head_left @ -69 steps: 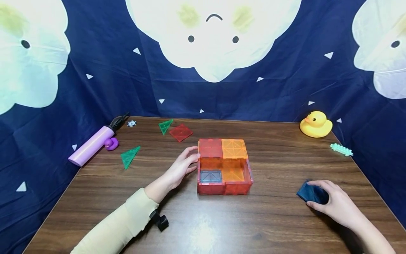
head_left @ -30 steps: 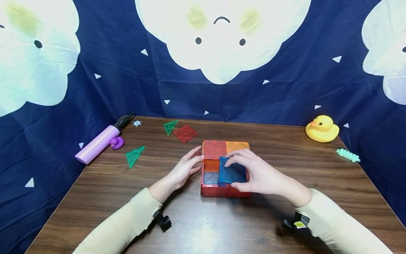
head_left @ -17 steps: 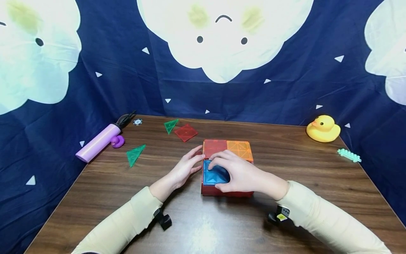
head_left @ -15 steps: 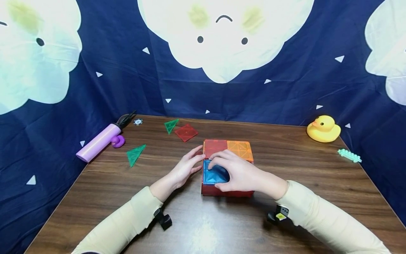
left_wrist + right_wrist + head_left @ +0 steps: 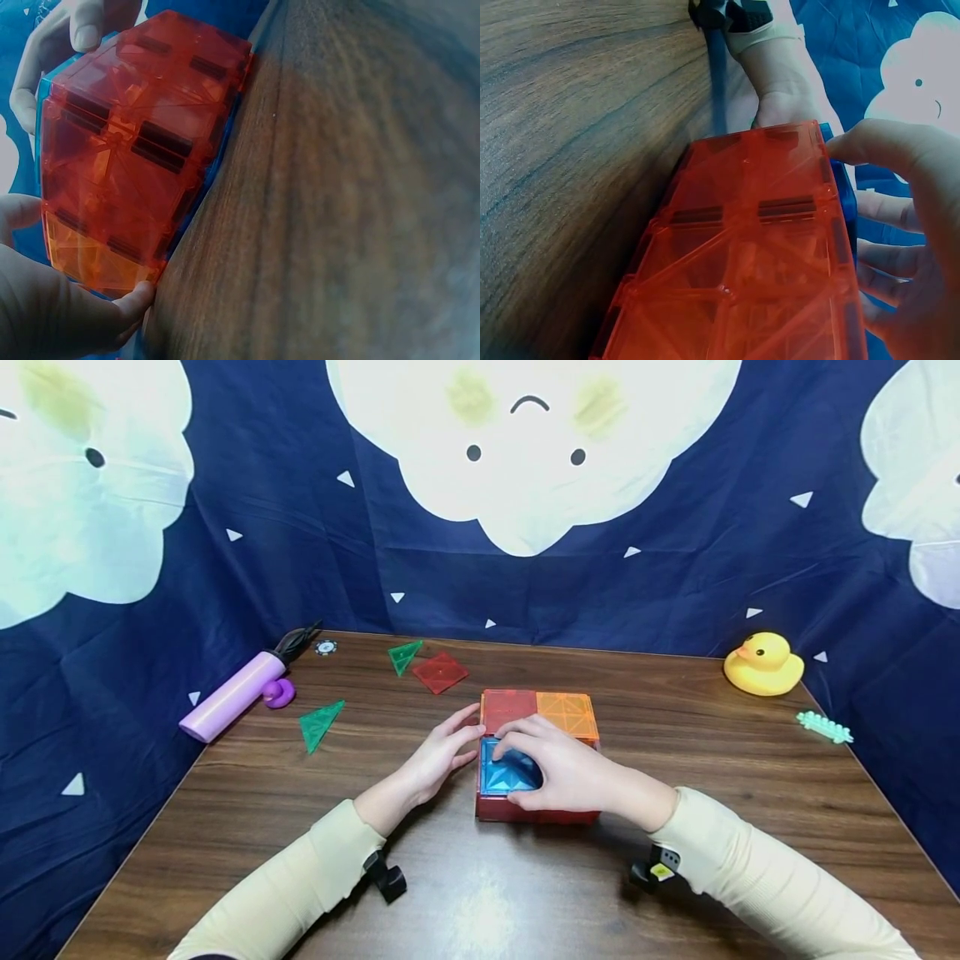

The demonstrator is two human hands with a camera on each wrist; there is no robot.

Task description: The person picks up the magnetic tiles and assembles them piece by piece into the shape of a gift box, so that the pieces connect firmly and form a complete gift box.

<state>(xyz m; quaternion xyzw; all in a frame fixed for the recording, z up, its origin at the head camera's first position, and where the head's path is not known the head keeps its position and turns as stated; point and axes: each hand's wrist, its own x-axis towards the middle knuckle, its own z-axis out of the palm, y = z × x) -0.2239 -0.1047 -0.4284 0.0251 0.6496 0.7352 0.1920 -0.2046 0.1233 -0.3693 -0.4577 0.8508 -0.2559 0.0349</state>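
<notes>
A low box of clear red and orange magnetic tiles (image 5: 498, 810) stands mid-table. Square tiles, one red (image 5: 510, 710) and one orange (image 5: 567, 714), cover its back half. Over its front left corner lies a blue magnetic tile (image 5: 495, 782), which my right hand (image 5: 577, 772) holds between the thumb at the near edge and the fingers at the far edge. That hand hides the box's front right top. At the box's left side, my left hand (image 5: 420, 768) touches the wall with extended fingers. The left wrist view shows a fingertip (image 5: 137, 296) against the box's lower corner.
Green triangular tiles (image 5: 321, 725) and a red square tile (image 5: 440, 672) lie back left. Farther left are a lilac cylinder (image 5: 236, 695), a small purple duck (image 5: 280, 693) and a poker chip (image 5: 326, 647). A yellow duck (image 5: 763, 665) and a mint toy (image 5: 824, 727) sit back right.
My right hand has carried the blue tile from the table's right side to the box's front left top. Over the last half second both hands stay nearly still.
</notes>
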